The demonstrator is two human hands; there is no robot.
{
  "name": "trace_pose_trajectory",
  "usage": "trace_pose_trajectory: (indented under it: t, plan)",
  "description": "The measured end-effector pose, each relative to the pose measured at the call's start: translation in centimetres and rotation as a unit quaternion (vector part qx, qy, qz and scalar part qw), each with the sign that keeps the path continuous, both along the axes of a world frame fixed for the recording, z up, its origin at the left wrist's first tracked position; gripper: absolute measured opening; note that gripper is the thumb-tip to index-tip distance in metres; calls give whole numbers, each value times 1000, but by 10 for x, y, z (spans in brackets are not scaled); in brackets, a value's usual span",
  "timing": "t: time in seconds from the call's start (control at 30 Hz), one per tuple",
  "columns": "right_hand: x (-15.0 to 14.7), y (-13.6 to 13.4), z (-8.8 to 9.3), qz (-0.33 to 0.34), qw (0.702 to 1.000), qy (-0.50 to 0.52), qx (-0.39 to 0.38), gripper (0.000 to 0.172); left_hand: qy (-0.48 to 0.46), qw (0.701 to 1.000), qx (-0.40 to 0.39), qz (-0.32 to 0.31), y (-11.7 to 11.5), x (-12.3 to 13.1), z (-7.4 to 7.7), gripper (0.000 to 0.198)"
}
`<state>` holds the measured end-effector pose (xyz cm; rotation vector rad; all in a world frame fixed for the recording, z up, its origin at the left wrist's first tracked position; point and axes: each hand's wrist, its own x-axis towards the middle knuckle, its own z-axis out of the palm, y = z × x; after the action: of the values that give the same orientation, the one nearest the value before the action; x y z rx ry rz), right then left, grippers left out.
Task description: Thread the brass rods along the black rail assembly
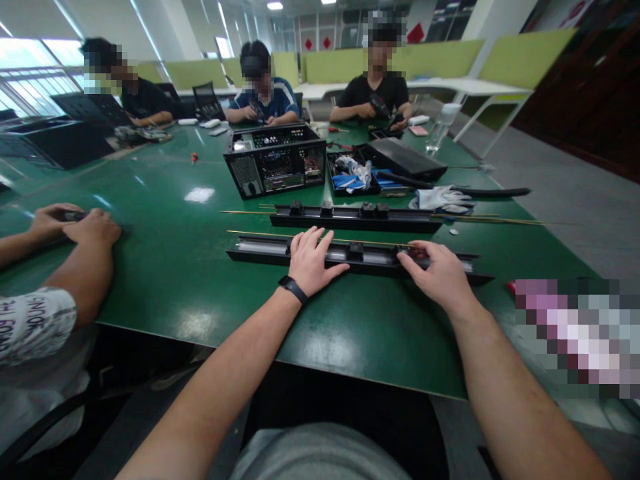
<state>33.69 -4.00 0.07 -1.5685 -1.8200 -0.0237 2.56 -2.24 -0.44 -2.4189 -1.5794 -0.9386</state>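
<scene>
A long black channel-shaped rail [250,248] lies across the green table in front of me, with small black blocks along it. My left hand [313,261] rests over its left part, fingers spread, partly covering one block. Another black block [355,251] sits uncovered between my hands. At the right part of the rail, my right hand [436,270] pinches a small black block [401,252] between thumb and fingers. A thin brass-coloured rod [260,233] runs along the rail's far side. Just beyond lies a second black rail [345,217] with several blocks on it.
An open black computer case [277,163] stands farther back. Beside it are a black tray with gloves [353,175], another glove [443,199] and a clear bottle [444,127]. At left, a co-worker's hands [83,223] hold a small dark object. Several people sit around the table.
</scene>
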Motion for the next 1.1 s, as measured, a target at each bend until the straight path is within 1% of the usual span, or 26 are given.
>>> trace_pose_trajectory:
  t: [0.17, 0.37, 0.5, 0.6, 0.7, 0.77, 0.83, 0.93, 1.0, 1.1]
  plan:
    - [2, 2, -1, -7, 1000, 2, 8, 40, 0, 1000, 1, 2, 0, 0, 0, 80]
    - [3, 5, -3, -36, 999, -10, 11, 29, 3, 1000, 4, 3, -1, 1, 0, 81]
    - [5, 6, -3, -66, 998, -15, 5, 29, 3, 1000, 3, 1, -1, 0, 0, 81]
    - [14, 6, -1, -94, 995, -14, 2, 28, 0, 1000, 0, 2, -1, -1, 0, 81]
    - [26, 5, 5, -149, 988, -23, -17, 27, -3, 1000, -3, 0, -1, -1, 0, 81]
    - [32, 3, 10, -204, 977, -32, -44, 30, -4, 1000, -3, 0, -1, -2, 1, 80]
    - [36, 1, 15, -275, 958, -34, -78, 35, -4, 1000, -4, 0, -1, -3, 1, 81]
    - [41, -1, 21, -371, 920, -21, -123, 45, -1, 1000, -5, 0, 0, -4, 0, 81]
    - [45, -1, 22, -408, 903, -6, -138, 51, -1, 1000, -3, -1, 0, -4, -1, 81]
    - [53, 0, 21, -444, 885, 15, -142, 55, -2, 1000, 3, -3, 1, -4, -1, 80]
